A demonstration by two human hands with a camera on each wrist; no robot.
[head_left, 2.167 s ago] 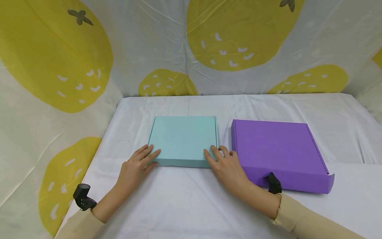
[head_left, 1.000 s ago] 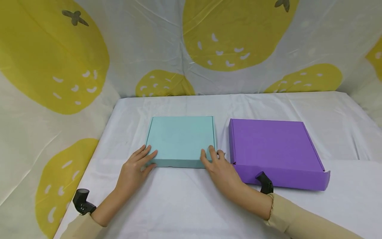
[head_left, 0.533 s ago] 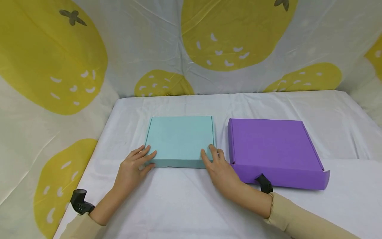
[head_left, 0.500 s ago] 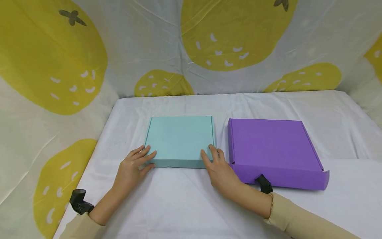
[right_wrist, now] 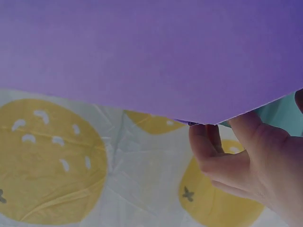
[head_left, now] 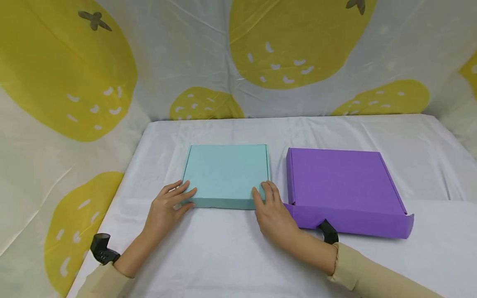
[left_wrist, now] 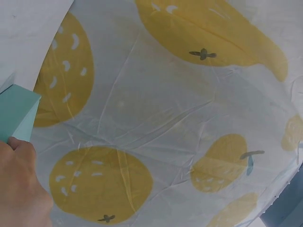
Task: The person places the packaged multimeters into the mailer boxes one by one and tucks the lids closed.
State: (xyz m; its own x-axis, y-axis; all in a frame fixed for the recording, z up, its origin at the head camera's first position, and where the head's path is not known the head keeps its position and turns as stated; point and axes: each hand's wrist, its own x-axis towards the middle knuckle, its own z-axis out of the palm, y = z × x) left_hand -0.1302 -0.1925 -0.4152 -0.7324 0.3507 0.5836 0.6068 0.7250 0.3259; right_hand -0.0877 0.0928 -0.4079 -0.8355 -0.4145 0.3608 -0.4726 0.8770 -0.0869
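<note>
A flat teal cardboard box point(head_left: 227, 171) with its lid down lies on the white cloth in the head view. My left hand point(head_left: 164, 211) rests at its front left corner, fingers spread over the lid edge and thumb along the front face. At the front right corner my right hand point(head_left: 273, 215) touches the lid with its index and middle fingers; other fingers are hidden there. In the right wrist view, the right hand point(right_wrist: 260, 161) shows some bent fingers beside the teal box point(right_wrist: 281, 116). The left wrist view shows part of the left hand point(left_wrist: 21, 184) against the box point(left_wrist: 16, 111).
A larger purple cardboard box point(head_left: 339, 180) lies just right of the teal one, its front flap point(head_left: 357, 221) sticking out at both ends. My right forearm passes close to that flap. A white curtain point(head_left: 186, 49) with yellow fruit prints rises behind the table point(head_left: 223, 256).
The head view shifts slightly. The right hand's fingers have drawn closer together and its wrist has moved a little left, uncovering more of the purple flap. The teal box stays in place.
</note>
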